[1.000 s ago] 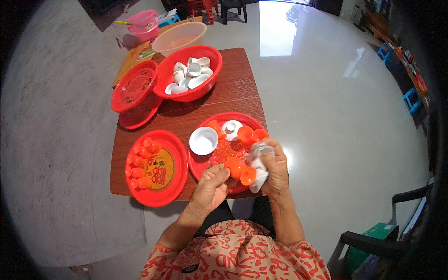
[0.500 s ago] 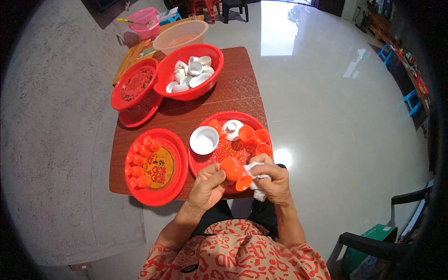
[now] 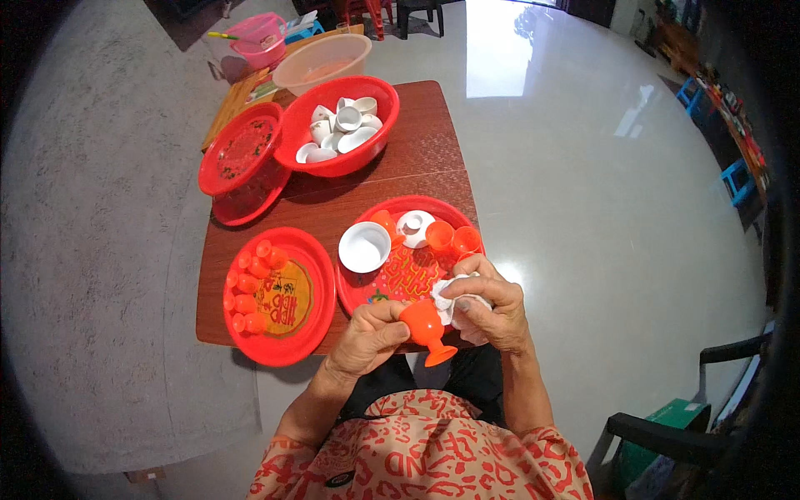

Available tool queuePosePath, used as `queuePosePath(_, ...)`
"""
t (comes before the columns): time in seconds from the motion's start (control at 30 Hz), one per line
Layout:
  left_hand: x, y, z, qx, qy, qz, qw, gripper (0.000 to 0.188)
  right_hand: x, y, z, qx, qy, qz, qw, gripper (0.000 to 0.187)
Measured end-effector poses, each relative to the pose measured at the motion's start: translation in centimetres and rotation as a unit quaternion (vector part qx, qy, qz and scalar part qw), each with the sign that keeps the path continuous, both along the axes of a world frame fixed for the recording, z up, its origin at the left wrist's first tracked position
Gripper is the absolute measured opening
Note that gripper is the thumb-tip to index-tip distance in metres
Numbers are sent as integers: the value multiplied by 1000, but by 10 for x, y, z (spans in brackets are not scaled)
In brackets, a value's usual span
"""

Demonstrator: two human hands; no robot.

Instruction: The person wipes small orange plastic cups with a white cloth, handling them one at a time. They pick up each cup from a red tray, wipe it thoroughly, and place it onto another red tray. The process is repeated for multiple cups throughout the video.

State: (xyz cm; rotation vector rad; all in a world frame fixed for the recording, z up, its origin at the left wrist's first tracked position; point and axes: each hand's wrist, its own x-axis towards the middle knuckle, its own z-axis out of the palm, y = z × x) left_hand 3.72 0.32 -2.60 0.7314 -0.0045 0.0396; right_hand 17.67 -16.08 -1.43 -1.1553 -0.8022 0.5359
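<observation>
Between the fingers and thumb of my left hand [image 3: 369,340] is an orange goblet [image 3: 423,322], tilted with its foot pointing down and to the right. My right hand [image 3: 497,311] grips a crumpled white cloth [image 3: 454,302] close beside the goblet's bowl. Beyond my hands lies a red round tray [image 3: 358,287] with a gold pattern. On it are a white bowl [image 3: 365,247], a white lid [image 3: 414,227] with a knob, and several more orange goblets [image 3: 440,237]. The left red tray [image 3: 322,292] carries small orange goblets [image 3: 247,283], most lying on their sides.
A red basin [image 3: 386,150] full of white cups [image 3: 348,118] stands at the table's back. Left of it, a red strainer basket [image 3: 210,171] rests on another red basin. Farther back are a translucent basin [image 3: 358,52] and pink basket [image 3: 271,33]. A black armchair [image 3: 667,437] is at lower right.
The goblet has turned in my left hand, so its foot now points lower and its side shows more. My right hand and the cloth have shifted slightly up and to the right.
</observation>
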Motion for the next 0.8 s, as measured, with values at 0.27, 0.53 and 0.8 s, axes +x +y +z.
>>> queuePosePath(0.27, -1, 2, -1, 84, 14, -6, 996, 17, 0, 2, 11, -30, -52, 76, 995, 21)
queuePosePath(0.53, 1, 3, 3, 158, 35, 14, 987, 18, -3, 2, 0, -60, -72, -71, 993, 17)
queuePosePath(0.8, 1, 6, 4, 216, -3, 21, 976, 16, 4, -14, 22, -107, -56, 34, 992, 19)
